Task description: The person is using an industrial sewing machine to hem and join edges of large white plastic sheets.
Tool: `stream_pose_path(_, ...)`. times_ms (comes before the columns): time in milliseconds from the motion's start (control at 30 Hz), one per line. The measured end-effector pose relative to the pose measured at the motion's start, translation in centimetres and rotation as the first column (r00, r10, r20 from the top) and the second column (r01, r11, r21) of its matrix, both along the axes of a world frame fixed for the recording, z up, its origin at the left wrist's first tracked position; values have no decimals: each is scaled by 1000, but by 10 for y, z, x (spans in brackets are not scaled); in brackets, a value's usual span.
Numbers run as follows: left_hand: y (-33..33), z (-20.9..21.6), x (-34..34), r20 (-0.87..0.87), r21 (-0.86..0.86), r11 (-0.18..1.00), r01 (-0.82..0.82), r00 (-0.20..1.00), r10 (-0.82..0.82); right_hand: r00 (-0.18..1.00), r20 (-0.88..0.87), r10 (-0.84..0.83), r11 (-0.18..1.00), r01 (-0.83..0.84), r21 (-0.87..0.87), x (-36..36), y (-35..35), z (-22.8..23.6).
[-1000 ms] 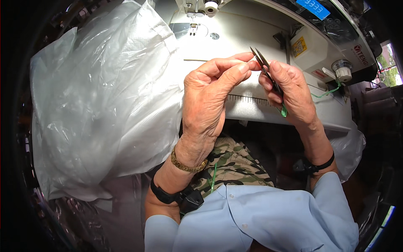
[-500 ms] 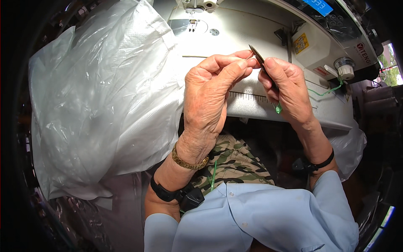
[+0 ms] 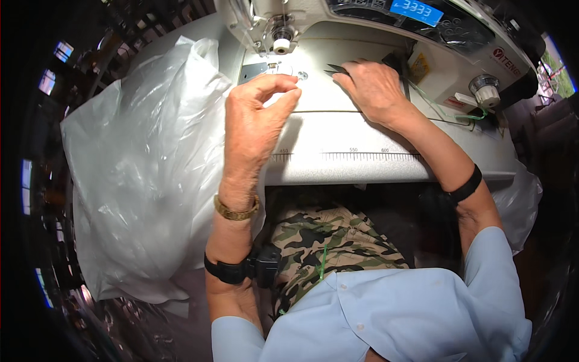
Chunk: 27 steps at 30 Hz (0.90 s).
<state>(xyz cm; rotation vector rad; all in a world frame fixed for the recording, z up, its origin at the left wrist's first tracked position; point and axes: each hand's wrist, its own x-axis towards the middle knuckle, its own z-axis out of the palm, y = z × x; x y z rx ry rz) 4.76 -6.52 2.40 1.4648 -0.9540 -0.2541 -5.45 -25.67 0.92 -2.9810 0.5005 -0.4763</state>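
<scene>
My left hand (image 3: 256, 120) is raised just in front of the needle area of a white sewing machine (image 3: 362, 27), thumb and forefinger brought together in a pinch. What lies between those fingertips is too fine to make out. Palm down over the machine bed (image 3: 338, 133), my right hand (image 3: 375, 90) is closed around small dark thread snips (image 3: 336, 69), whose two pointed blades show left of the fingers. The handle is hidden under the hand. Behind my left fingertips is the presser foot (image 3: 272, 66), partly covered.
A large white plastic sack (image 3: 145, 187) lies along the left side. Green cord (image 3: 443, 111) is at the machine's right, near a round handwheel (image 3: 485, 90). A ruler scale (image 3: 371, 155) runs along the front edge. Clear plastic (image 3: 518, 205) hangs at the right.
My hands have parted: the left went left and up toward the needle area, the right forward with the snips, down to the bed. The view has shifted, showing more of the machine head.
</scene>
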Motion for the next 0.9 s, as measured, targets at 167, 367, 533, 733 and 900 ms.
stream_pose_path(167, 9, 7, 26, 37, 103, 994, -28, 999, 24, 994, -109, -20, 963, -10, -269, 20, -9, -8)
stream_pose_path(367, 17, 2, 63, 145, 278, 939, -200, 976, 165, 978, -87, 191, 939, -208, -274, 35, 38, 3)
stream_pose_path(533, 7, -7, 77, 125, 289, 938, -189, 979, 159, 965, 74, 253, 935, -224, -275, 50, 27, -16)
stream_pose_path(733, -5, -11, 82, 72, 199, 970, -143, 989, 131, 934, 224, 278, 958, -255, -127, 47, 26, -22)
stream_pose_path(900, -16, -14, 79, -273, 90, 985, -149, 947, 168, 925, 262, 275, 961, -272, -46, 44, 21, -22)
